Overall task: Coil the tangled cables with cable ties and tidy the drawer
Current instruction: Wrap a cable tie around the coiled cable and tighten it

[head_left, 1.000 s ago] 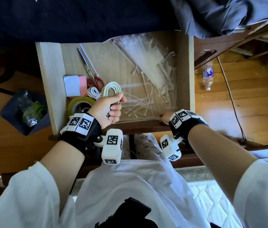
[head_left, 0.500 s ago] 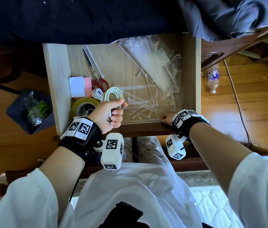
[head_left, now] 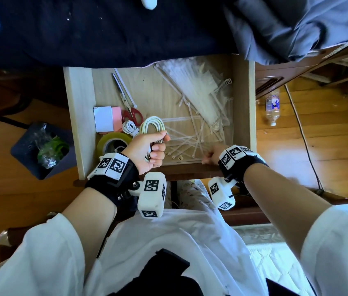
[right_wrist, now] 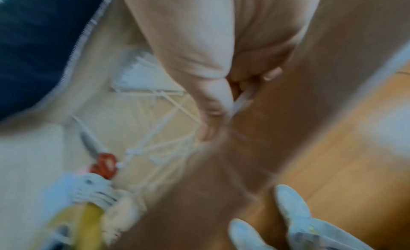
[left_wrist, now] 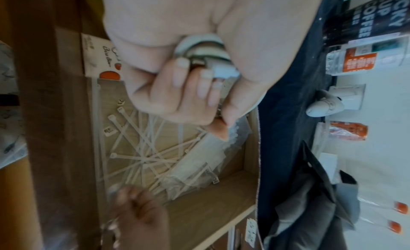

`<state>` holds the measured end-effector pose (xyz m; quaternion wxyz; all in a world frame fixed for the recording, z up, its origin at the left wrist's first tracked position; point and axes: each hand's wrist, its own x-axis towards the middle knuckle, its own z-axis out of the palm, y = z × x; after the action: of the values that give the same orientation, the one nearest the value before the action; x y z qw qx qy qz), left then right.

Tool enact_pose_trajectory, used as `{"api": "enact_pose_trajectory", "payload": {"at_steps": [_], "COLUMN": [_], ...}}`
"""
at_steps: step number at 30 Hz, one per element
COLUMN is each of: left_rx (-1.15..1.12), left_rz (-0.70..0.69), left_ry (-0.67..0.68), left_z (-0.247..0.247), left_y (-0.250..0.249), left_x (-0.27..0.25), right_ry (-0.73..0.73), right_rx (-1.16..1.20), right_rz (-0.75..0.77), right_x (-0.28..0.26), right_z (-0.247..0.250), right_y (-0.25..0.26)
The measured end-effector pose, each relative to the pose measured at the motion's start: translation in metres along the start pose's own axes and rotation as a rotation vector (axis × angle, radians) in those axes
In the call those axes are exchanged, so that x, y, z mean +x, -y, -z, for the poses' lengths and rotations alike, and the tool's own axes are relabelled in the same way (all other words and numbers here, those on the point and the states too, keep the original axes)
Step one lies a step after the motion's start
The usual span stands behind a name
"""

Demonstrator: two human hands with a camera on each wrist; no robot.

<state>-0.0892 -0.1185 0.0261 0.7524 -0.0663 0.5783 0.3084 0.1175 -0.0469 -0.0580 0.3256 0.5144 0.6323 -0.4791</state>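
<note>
Over open drawer (head_left: 77, 116), our left hand (head_left: 147, 149) grips coiled cable (head_left: 152, 127); right hand (head_left: 212, 153) pinches cable tie (right_wrist: 242, 97) from loose pile at front edge. Next, we judge: loop tie round coil, cinch.

Bare drawer floor (head_left: 147, 90) was left open at upper centre; right half was blocked by loose cable ties (head_left: 192, 124).

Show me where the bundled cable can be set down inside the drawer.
Barest patch: the drawer floor between the scissors and the bag of cable ties. Crowded: loose ties cover the right half; notepads, tape roll and a coiled cable fill the near-left corner.
</note>
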Motion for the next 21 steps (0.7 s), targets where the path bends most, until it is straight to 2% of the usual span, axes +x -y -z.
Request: {"api": "enact_pose_trajectory", "payload": {"at_steps": [4, 8, 10, 14, 17, 21], "left_rx": [0.003, 0.005, 0.025, -0.001, 0.011, 0.061], "left_rz": [-0.058, -0.111, -0.166, -0.271, -0.317, -0.403], "left_ry": [-0.005, 0.0, 0.009, 0.074, 0.126, 0.123], "left_z": [-0.011, -0.026, -0.034, -0.045, -0.05, -0.055], "left_y": [-0.014, -0.032, -0.041, -0.061, -0.075, -0.088], "left_x": [-0.014, -0.03, -0.039, -0.053, -0.062, -0.07], "right_ry": [-0.209, -0.312, -0.337, -0.386, -0.52, -0.651], "right_rx": [0.257, 0.502, 0.525, 0.545, 0.493, 0.436], "right_rz": [0.21, 0.424, 0.513, 0.591, 0.623, 0.676], "right_x": [-0.03, -0.077, -0.096, -0.113, -0.113, -0.121], "right_z": [0.024, 0.059, 0.071, 0.087, 0.096, 0.109], "right_y": [0.031, 0.072, 0.091, 0.112, 0.119, 0.128]}}
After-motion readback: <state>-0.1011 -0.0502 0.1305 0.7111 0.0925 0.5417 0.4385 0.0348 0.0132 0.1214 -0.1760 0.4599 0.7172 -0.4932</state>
